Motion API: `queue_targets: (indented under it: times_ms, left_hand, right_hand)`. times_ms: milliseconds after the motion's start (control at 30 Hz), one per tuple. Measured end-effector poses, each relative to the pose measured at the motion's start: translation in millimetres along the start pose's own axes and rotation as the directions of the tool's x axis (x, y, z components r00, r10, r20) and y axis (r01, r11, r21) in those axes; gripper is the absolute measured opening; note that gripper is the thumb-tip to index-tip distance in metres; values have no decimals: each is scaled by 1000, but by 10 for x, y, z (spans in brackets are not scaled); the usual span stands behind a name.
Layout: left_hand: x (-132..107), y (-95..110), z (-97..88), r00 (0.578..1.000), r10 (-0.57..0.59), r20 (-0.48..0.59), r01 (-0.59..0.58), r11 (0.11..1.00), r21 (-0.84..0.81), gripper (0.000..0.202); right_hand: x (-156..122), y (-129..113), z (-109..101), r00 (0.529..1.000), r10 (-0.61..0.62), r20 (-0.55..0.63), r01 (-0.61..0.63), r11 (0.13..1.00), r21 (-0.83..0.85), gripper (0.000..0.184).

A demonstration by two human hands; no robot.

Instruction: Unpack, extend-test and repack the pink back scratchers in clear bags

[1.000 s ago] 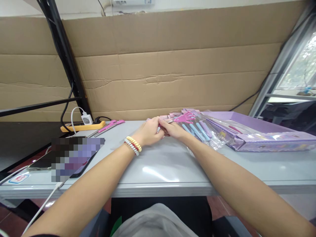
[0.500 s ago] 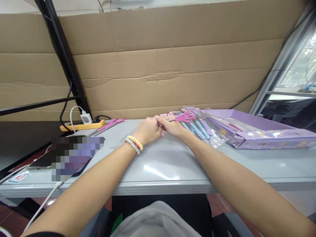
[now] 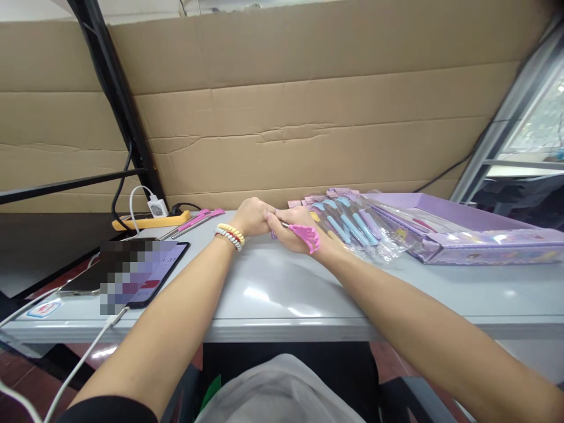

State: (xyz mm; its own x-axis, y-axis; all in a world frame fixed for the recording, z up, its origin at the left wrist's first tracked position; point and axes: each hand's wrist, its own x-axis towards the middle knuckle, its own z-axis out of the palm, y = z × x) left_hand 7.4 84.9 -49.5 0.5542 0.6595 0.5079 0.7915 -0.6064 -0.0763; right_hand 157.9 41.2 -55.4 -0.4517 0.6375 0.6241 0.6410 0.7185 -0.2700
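A pink back scratcher (image 3: 307,237) with a hand-shaped head and a metal rod is in my hands over the middle of the table. My right hand (image 3: 288,228) is closed on its rod, with the pink head hanging over the wrist and pointing toward me. My left hand (image 3: 252,216), wearing several bracelets, is curled against the right hand at the scratcher's other end. Most of the handle is hidden by the fingers. To the right, several wrapped back scratchers (image 3: 348,226) with blue and purple handles lie in clear plastic.
An open purple box (image 3: 484,249) stands at the right. Two pink back scratchers (image 3: 200,220) lie at the back left, near a yellow power strip (image 3: 152,222) with a white charger (image 3: 157,205). A phone (image 3: 163,270) lies at the left. Cardboard (image 3: 308,111) lines the back.
The pink head has swung from pointing right to pointing down toward me. My left hand has shifted slightly left and up, and the wrapped back scratchers show more fully.
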Motion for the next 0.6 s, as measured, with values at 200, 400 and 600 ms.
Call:
queue_targets:
  times_ms: [200, 400, 600]
  left_hand:
    - [-146, -323, 23, 972, -208, -108, 211, 977, 19, 21]
    - [-121, -255, 78, 953, -286, -103, 291, 956, 32, 21]
    - [-112, -165, 62, 941, -324, -100, 334, 937, 105, 25]
  right_hand:
    - [-38, -47, -60, 987, -150, -55, 147, 987, -59, 40]
    - [-37, 142, -92, 993, -109, -50, 114, 989, 97, 46]
    - [-28, 342, -84, 999, -33, -9, 34, 974, 224, 47]
